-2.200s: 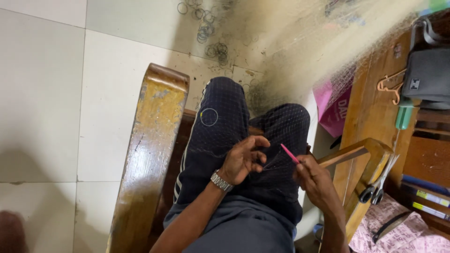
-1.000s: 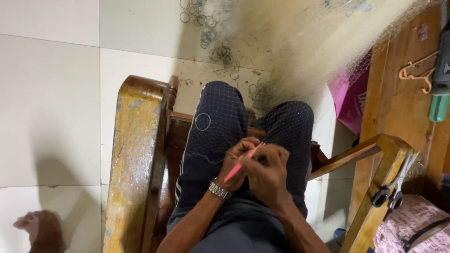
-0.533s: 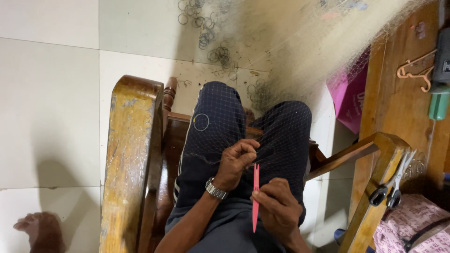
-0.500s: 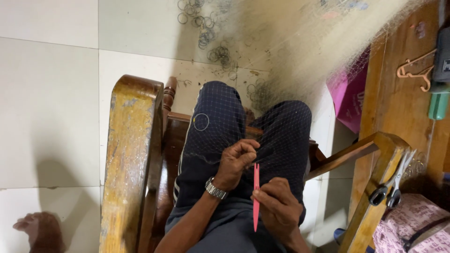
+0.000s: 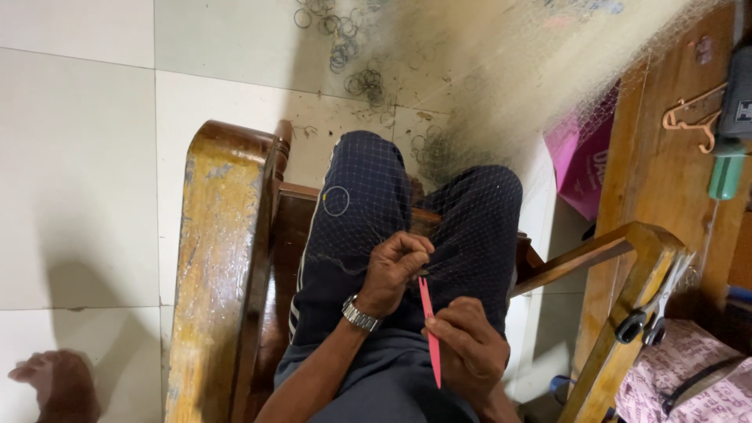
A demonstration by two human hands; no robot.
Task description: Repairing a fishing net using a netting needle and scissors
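Pinching the fishing net [image 5: 439,227], the left hand [image 5: 395,270] sits beside the right hand [image 5: 470,348]'s grip clamped on the pink needle [image 5: 429,333].

The person wears dark navy trousers [image 5: 356,211] with thin white stripes running down the outer side of the left leg, and a dark grey-blue top [image 5: 376,384] at the waist. A silver metal-link wristwatch [image 5: 359,314] sits on the left wrist. Both forearms are bare, with no sleeves reaching them. The left hand [image 5: 395,266] and right hand [image 5: 470,348] are ungloved.

A pink bag [image 5: 583,168] with pale lettering stands on the floor beside the wooden furniture [image 5: 666,141].
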